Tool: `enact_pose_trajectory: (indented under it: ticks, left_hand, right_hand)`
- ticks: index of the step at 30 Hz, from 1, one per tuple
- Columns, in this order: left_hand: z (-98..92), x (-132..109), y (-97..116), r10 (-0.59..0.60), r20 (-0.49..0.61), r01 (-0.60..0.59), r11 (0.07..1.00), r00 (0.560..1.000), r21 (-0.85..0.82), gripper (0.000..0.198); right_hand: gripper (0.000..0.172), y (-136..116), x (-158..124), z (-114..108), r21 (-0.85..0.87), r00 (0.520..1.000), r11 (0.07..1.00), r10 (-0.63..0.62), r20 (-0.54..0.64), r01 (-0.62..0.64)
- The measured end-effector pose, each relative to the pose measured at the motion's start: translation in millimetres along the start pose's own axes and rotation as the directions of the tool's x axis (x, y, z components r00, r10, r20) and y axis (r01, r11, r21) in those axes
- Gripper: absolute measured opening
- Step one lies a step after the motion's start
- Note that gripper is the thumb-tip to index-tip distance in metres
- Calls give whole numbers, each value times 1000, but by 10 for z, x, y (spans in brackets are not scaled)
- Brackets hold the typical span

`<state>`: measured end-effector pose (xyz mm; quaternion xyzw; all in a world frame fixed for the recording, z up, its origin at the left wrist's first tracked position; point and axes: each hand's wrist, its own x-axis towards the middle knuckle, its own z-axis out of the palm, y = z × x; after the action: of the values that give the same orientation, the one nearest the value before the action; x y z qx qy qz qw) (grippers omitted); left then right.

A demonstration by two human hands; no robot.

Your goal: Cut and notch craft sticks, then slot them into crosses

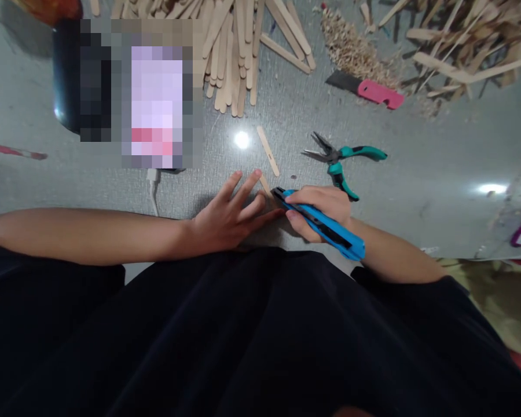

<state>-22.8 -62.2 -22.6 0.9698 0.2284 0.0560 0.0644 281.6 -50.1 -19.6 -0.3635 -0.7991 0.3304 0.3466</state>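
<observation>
My right hand [321, 209] is wrapped round a blue utility knife [330, 227], its tip slanting up and left. That tip meets a wooden craft stick [266, 186] on the table, partly hidden by my fingers. My left hand [237, 211] lies with fingers spread, its fingertips against the stick and the table beside it. Just beyond, another craft stick [268, 150] with a small dark slot lies by itself. To the right rest needle-nose pliers [336, 155] with teal handles, their jaws apart.
Many craft sticks [234, 58] are piled at the back. A pink-handled blade [380, 94] lies beside wood shavings [351, 46] and a heap of wood scraps [473, 52]. On the left are a pixelated phone-like screen [156, 104] with a white cable [153, 188] and a dark rounded object [67, 81].
</observation>
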Motion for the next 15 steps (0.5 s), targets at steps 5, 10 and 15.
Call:
enact_pose_trajectory:
  ticks: [5, 10, 15]
  left_hand:
    - [-7, 26, -10, -29, 85, 39, 992, 996, -118, 88]
    - [9, 19, -20, -31, 133, 60, 972, 991, -225, 101]
    - [-12, 19, -33, 4, 149, 25, 981, 989, -193, 109]
  right_hand:
    - [26, -61, -42, -11, -94, 995, 991, 100, 30, -97]
    - [34, -16, -60, 4, -117, 995, 990, 80, 54, -73]
    - [44, 40, -40, 1, -105, 997, 993, 54, 57, -48]
